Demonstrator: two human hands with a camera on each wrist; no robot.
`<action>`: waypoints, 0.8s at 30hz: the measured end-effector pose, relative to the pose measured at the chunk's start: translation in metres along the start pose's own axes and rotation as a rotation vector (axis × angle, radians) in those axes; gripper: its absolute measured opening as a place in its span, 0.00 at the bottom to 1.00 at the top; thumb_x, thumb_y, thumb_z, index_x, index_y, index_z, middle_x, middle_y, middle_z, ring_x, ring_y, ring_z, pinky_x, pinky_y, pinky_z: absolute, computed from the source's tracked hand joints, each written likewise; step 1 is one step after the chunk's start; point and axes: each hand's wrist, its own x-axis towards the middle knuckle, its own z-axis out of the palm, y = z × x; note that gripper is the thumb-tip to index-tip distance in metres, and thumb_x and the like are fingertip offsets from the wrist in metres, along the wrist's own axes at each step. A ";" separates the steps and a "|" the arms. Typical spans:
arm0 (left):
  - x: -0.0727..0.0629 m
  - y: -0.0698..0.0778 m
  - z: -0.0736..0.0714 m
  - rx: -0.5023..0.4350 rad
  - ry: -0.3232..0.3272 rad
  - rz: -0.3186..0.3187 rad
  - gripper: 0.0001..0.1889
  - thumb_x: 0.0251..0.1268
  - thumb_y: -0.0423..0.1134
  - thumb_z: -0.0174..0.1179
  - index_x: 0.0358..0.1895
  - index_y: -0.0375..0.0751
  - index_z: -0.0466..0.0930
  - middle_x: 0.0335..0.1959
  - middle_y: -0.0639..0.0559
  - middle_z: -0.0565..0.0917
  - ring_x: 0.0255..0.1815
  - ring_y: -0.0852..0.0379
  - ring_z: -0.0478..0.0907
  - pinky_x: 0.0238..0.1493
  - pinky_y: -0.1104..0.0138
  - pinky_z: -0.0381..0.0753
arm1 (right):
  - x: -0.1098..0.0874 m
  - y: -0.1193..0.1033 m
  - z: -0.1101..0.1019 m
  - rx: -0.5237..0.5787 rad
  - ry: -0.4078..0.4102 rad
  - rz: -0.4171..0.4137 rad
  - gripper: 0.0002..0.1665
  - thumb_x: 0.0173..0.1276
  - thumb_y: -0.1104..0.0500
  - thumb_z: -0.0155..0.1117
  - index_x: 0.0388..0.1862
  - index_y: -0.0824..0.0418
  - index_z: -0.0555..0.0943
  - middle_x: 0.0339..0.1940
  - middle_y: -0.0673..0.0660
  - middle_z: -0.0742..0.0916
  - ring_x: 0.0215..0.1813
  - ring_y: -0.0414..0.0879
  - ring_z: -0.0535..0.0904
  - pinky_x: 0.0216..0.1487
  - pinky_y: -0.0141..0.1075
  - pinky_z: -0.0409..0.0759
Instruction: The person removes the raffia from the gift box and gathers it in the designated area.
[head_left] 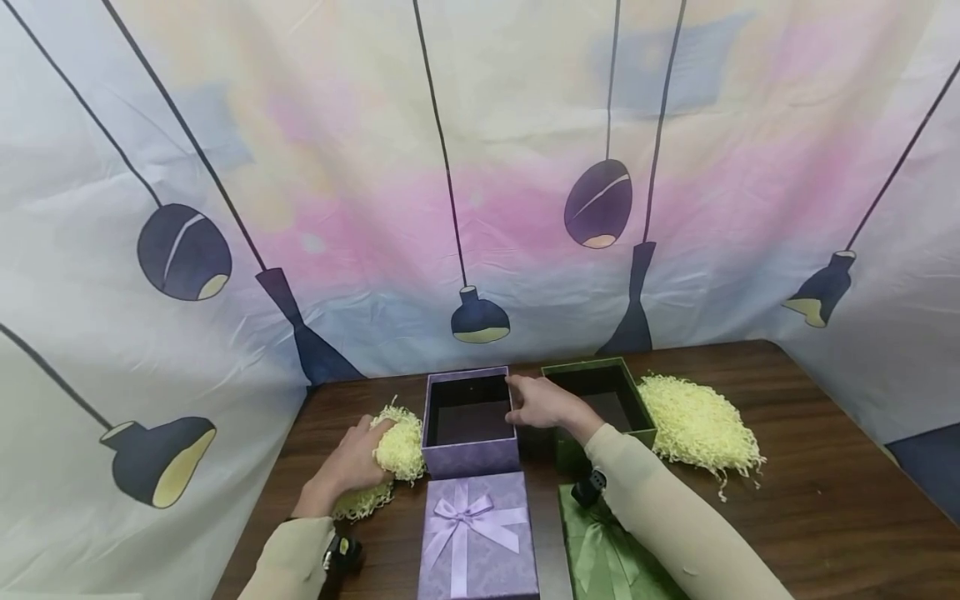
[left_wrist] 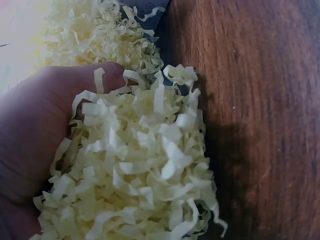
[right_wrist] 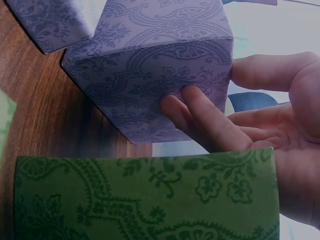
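My left hand [head_left: 352, 458] grips a bunch of pale yellow shredded paper [left_wrist: 135, 165], its strands spilling past the thumb. More of the shredded paper [head_left: 362, 502] lies on the table under that hand. To its right stands a purple patterned box [head_left: 471, 458] without its lid, its dark inside facing up. My right hand [head_left: 551, 406] reaches over a green box [head_left: 641, 417] to the purple box; in the right wrist view, extended fingertips [right_wrist: 192, 95] rest against the purple box's outer side wall, and the thumb touches near its rim.
A purple lid [head_left: 476, 533] with a ribbon bow lies in front of the purple box. The green lid [head_left: 600, 550] lies partly under my right forearm. Another heap of yellow shredded paper [head_left: 697, 421] sits right of the green box. A printed cloth [head_left: 375, 208] hangs behind the table.
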 end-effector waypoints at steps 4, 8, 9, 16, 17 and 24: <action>0.001 -0.001 0.001 0.004 0.007 0.006 0.43 0.33 0.39 0.77 0.64 0.46 0.72 0.52 0.39 0.73 0.48 0.36 0.73 0.48 0.44 0.76 | 0.001 0.001 0.000 0.009 0.000 0.003 0.42 0.60 0.57 0.71 0.71 0.68 0.66 0.34 0.51 0.84 0.38 0.43 0.78 0.48 0.41 0.77; 0.001 -0.002 0.002 0.009 -0.008 -0.006 0.44 0.34 0.39 0.77 0.64 0.45 0.72 0.54 0.37 0.72 0.52 0.32 0.72 0.51 0.43 0.75 | 0.001 0.001 0.000 0.014 -0.005 0.004 0.43 0.60 0.57 0.71 0.71 0.68 0.65 0.35 0.51 0.84 0.39 0.43 0.78 0.48 0.41 0.77; 0.001 -0.002 0.002 0.012 -0.012 -0.007 0.44 0.34 0.39 0.77 0.65 0.44 0.72 0.55 0.37 0.72 0.53 0.31 0.72 0.51 0.43 0.75 | 0.001 0.001 0.000 0.013 -0.007 0.005 0.43 0.60 0.57 0.71 0.71 0.68 0.65 0.35 0.51 0.84 0.39 0.43 0.78 0.48 0.41 0.77; 0.002 -0.003 0.006 0.032 -0.027 -0.017 0.43 0.35 0.42 0.78 0.64 0.45 0.72 0.54 0.37 0.72 0.53 0.32 0.71 0.47 0.43 0.77 | 0.001 0.001 0.000 0.001 0.003 0.003 0.42 0.60 0.57 0.71 0.71 0.68 0.66 0.36 0.52 0.85 0.42 0.44 0.80 0.50 0.42 0.78; 0.002 -0.002 0.007 0.035 -0.031 -0.025 0.43 0.36 0.42 0.77 0.64 0.46 0.72 0.54 0.38 0.72 0.53 0.33 0.71 0.45 0.43 0.77 | 0.001 0.001 0.000 0.000 0.002 0.003 0.43 0.60 0.56 0.71 0.71 0.68 0.66 0.36 0.52 0.85 0.42 0.44 0.80 0.50 0.42 0.78; 0.002 0.003 0.013 0.107 -0.027 -0.069 0.42 0.38 0.47 0.74 0.65 0.50 0.71 0.55 0.38 0.72 0.53 0.33 0.70 0.34 0.42 0.76 | 0.001 0.004 0.000 -0.001 -0.013 -0.004 0.43 0.61 0.56 0.70 0.72 0.67 0.65 0.34 0.50 0.84 0.40 0.44 0.79 0.49 0.42 0.77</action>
